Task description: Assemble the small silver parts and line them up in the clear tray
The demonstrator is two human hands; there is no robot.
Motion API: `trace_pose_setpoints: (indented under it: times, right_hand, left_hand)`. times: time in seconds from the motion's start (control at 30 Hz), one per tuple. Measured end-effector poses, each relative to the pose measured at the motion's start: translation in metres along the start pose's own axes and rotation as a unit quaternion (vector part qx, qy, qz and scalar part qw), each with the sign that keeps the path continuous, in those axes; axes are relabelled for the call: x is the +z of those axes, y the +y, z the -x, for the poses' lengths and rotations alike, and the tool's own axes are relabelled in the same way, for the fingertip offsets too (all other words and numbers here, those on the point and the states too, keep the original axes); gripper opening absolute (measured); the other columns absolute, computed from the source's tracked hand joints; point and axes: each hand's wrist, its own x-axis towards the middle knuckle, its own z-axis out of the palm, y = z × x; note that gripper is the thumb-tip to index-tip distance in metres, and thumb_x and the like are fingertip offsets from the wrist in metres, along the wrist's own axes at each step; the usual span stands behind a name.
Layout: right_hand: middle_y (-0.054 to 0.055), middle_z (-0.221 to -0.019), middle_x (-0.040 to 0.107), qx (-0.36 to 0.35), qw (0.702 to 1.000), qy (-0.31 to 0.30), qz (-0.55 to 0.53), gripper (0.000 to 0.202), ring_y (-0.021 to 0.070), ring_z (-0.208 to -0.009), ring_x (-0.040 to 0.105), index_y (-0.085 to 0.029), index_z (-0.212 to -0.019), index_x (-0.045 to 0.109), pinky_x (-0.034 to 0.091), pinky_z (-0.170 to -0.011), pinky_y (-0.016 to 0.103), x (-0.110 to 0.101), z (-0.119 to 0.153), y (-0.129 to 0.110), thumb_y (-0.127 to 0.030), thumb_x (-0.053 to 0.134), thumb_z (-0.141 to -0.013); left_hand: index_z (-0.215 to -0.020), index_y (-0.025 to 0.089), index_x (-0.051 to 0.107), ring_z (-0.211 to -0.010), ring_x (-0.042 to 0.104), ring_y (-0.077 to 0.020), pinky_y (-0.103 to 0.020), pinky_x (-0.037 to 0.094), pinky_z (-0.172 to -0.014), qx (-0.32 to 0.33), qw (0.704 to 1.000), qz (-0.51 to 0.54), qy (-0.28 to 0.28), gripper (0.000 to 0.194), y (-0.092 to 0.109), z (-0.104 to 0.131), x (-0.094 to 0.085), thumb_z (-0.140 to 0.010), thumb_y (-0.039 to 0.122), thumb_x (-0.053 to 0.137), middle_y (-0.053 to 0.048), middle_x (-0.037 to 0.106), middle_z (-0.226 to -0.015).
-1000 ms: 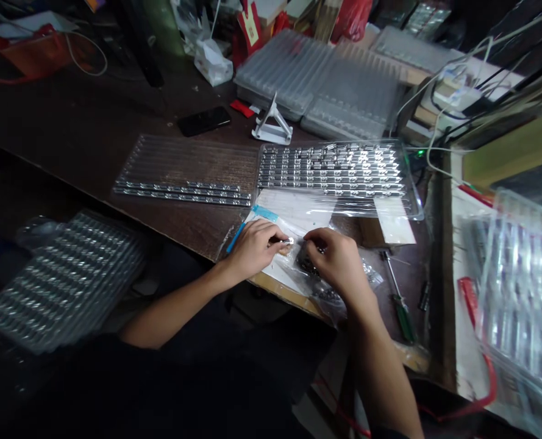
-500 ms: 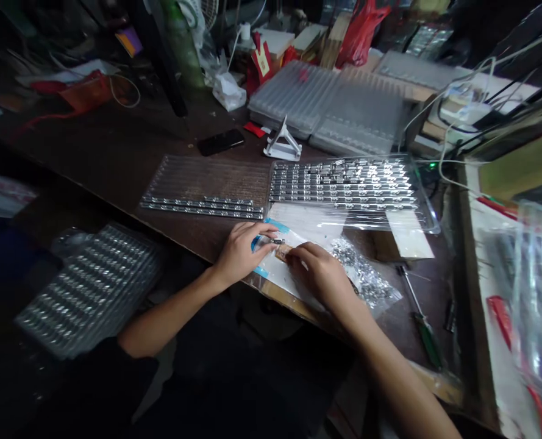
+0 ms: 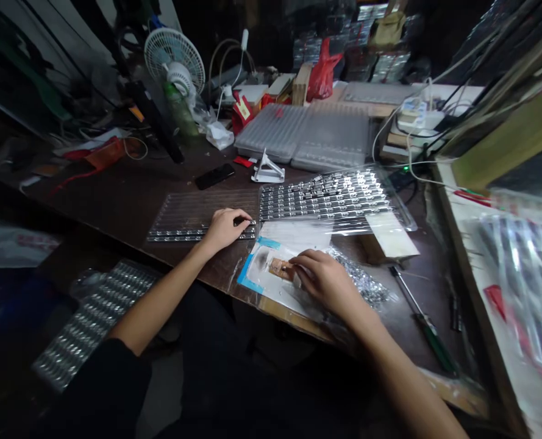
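My left hand (image 3: 227,228) is over the right end of a clear ribbed tray (image 3: 192,210), thumb and forefinger closed on a small metal part (image 3: 252,223) at the row of like parts. Only a bit of that part shows. My right hand (image 3: 323,277) has its fingers pinched together at the right edge of a small wooden block (image 3: 278,268); what they grip is hidden. The block lies on a white sheet (image 3: 275,291) fixed with blue tape (image 3: 247,277). Loose small metal pieces (image 3: 366,283) are heaped beside my right hand.
A second clear tray (image 3: 403,213) holds rows of metal parts. Behind stand a white stand (image 3: 269,171), a phone (image 3: 214,177) and closed plastic trays (image 3: 275,131). A green-handled screwdriver (image 3: 435,344) lies right. A filled tray stack (image 3: 97,317) sits low at left.
My left hand has moved from the wooden block up and left to the ribbed tray, carrying the small metal part. My right hand has stayed by the block. The view has shifted.
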Motion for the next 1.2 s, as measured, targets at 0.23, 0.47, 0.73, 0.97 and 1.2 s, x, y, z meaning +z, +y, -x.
trace_pose_setpoints:
  times: [0.23,0.47,0.73,0.97,1.2]
  right_hand:
    - [0.009,-0.099,0.072,0.04,0.999,0.011,-0.008,0.022,0.0219,-0.09,0.067,-0.017,-0.103,0.073,0.048,-0.078,0.031,-0.02,0.011,0.01,-0.02,0.051,-0.097]
    - [0.007,-0.096,0.074,0.084,0.992,-0.087,0.029,0.013,0.0228,-0.085,0.068,-0.02,-0.097,0.074,0.045,-0.069,0.029,-0.028,0.018,0.01,-0.022,0.063,-0.09]
    - [0.013,-0.09,0.076,0.088,0.987,-0.12,0.053,0.019,0.0258,-0.075,0.069,-0.018,-0.087,0.075,0.039,-0.058,0.032,-0.024,0.022,0.002,-0.006,0.06,-0.084]
    - [0.012,-0.081,0.075,0.101,0.989,-0.099,0.043,0.019,0.0239,-0.067,0.067,-0.02,-0.083,0.071,0.036,-0.054,0.031,-0.023,0.023,0.004,-0.006,0.059,-0.081]
    - [0.007,-0.083,0.075,0.08,0.993,-0.079,-0.028,0.019,0.021,-0.073,0.067,-0.022,-0.085,0.07,0.043,-0.062,0.028,-0.02,0.019,0.01,-0.009,0.057,-0.084]
  left_hand:
    - [-0.086,0.022,0.074,-0.1,0.064,-0.0244,-0.04,0.042,-0.098,-0.015,0.997,-0.05,-0.062,0.015,0.006,-0.003,-0.006,-0.088,0.03,0.062,-0.004,0.075,-0.1]
    - [-0.088,0.024,0.075,-0.101,0.063,-0.0273,-0.043,0.04,-0.097,-0.02,0.988,-0.124,-0.092,0.017,0.008,-0.007,-0.016,-0.088,0.031,0.06,-0.004,0.075,-0.103]
    - [-0.091,0.024,0.074,-0.102,0.066,-0.0269,-0.043,0.039,-0.1,0.0,0.98,-0.156,-0.125,0.02,0.012,-0.011,-0.019,-0.089,0.032,0.056,-0.005,0.076,-0.104]
    - [-0.099,0.023,0.073,-0.104,0.065,-0.0305,-0.046,0.042,-0.096,0.023,0.971,-0.21,-0.112,0.022,0.042,-0.021,-0.029,-0.086,0.024,0.055,-0.007,0.074,-0.107]
    - [-0.1,0.023,0.072,-0.106,0.06,-0.0246,-0.04,0.044,-0.096,0.149,0.987,-0.037,-0.046,0.015,0.125,-0.056,0.034,-0.09,0.026,0.063,-0.004,0.071,-0.11]
